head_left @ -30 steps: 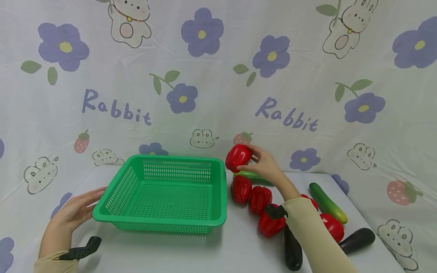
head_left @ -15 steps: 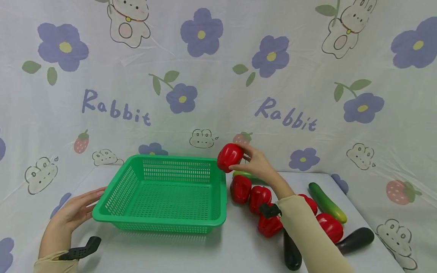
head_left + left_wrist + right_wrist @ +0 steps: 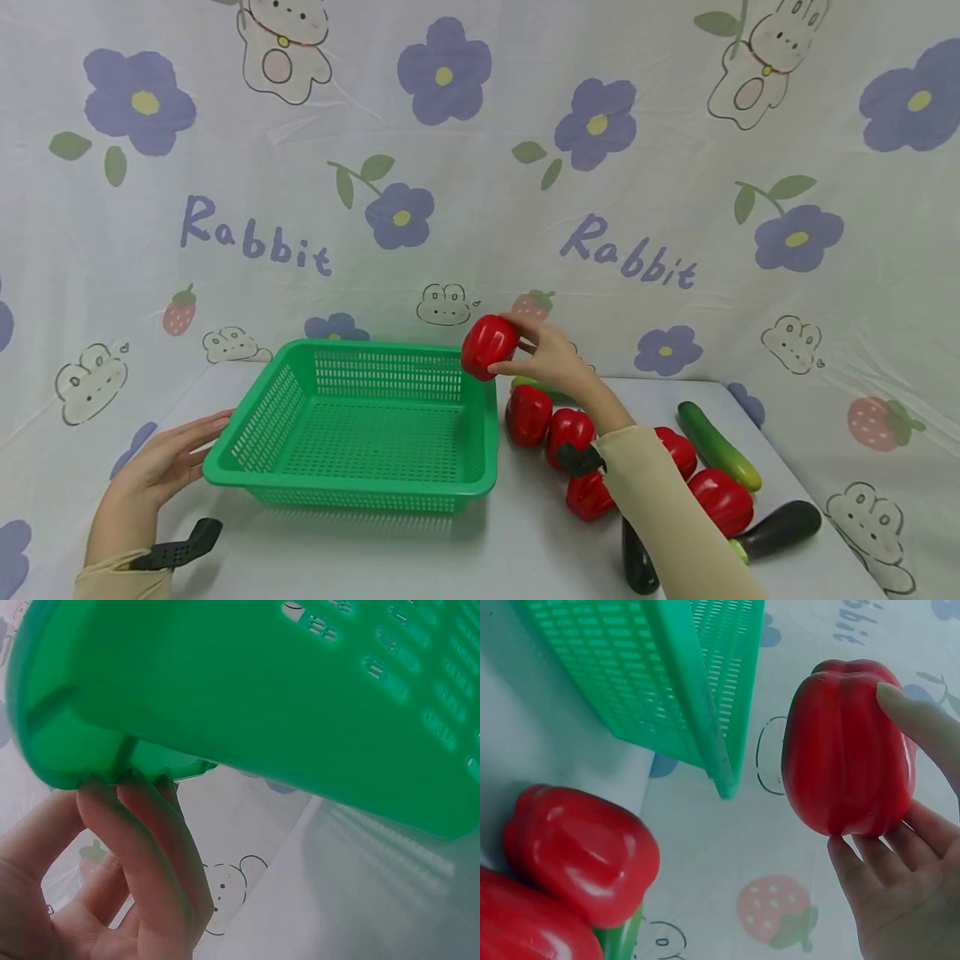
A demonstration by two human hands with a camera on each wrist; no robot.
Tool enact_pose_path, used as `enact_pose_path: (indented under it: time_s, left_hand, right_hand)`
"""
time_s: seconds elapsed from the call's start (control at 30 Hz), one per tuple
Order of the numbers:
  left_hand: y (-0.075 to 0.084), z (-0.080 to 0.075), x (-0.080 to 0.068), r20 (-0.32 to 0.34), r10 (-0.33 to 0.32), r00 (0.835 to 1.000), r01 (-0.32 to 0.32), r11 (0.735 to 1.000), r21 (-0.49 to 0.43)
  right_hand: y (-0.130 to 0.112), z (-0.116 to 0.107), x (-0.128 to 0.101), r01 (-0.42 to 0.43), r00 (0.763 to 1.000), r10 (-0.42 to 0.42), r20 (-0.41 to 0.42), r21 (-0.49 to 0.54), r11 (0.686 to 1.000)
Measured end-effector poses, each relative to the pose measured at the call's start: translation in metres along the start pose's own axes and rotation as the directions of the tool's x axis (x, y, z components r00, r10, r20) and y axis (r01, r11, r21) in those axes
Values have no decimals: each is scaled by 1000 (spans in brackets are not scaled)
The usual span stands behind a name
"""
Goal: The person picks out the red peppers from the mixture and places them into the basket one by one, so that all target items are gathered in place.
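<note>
My right hand [image 3: 551, 354] holds a red bell pepper [image 3: 489, 347] in the air over the right rim of a green plastic basket [image 3: 352, 479]. In the right wrist view the thumb [image 3: 904, 705] lies on one end of the pepper, and the fingertips [image 3: 844, 851] are at the other. My left hand [image 3: 168, 458] is at the basket's left side. Seen from the left wrist, its bent fingers [image 3: 142, 847] reach up to the rim from outside, tips right at the edge. The basket has slotted walls and holds nothing.
Right of the basket lie several red bell peppers [image 3: 529, 415], a green cucumber [image 3: 716, 446], another green vegetable [image 3: 543, 385] partly hidden behind, and dark eggplants [image 3: 783, 531]. My right sleeve [image 3: 667, 508] covers part of this group. A rabbit-print cloth [image 3: 480, 167] hangs behind the white table [image 3: 360, 554].
My right hand has moved left with the red bell pepper, from beside the basket to over its right rim. The left hand and the basket have stayed still.
</note>
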State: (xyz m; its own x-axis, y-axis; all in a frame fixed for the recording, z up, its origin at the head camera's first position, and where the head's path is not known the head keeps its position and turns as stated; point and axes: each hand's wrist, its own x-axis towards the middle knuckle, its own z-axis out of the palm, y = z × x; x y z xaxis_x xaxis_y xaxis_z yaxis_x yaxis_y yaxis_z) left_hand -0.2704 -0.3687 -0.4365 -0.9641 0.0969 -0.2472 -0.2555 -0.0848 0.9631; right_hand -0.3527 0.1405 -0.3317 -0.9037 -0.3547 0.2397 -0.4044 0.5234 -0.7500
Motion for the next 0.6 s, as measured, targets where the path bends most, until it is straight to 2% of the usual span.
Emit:
enact_pose_path:
  time_s: [0.17,0.6]
  left_hand:
    - [-1,0,1,-5,7,1000,-7,1000,11]
    - [-2,-1,1,8,4,1000,-4,1000,-7]
  right_hand:
    - [-4,7,1,-16,999,15,29,18,1000]
    - [-12,21,1,37,993,-37,112,4,999]
